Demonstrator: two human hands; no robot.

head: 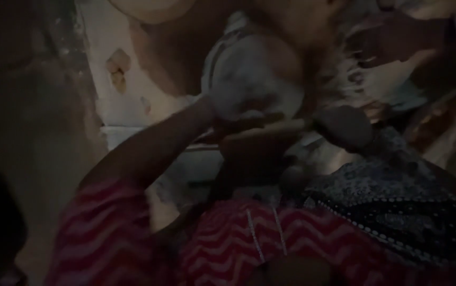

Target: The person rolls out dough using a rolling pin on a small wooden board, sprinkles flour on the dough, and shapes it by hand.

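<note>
The picture is dark and blurred, so much stays uncertain. The left hand reaches forward from a red, wavy-striped sleeve and seems to close on a pale grey bundle of cloth in the far middle, its fingers curled under the lower edge as if to take the weight from below; the grasp looks closed on the cloth, though the blur hides the fingertips. The right hand cannot be picked out with any certainty, so I cannot tell whether it is released or clenched. A dark rounded lump sits just right of the left hand, at the end of a pale stick-like shape, too smeared to identify. Near right lies dark patterned fabric with dotted edging. To the far left stands a pale chipped wall, with a darker surface beside it.
</note>
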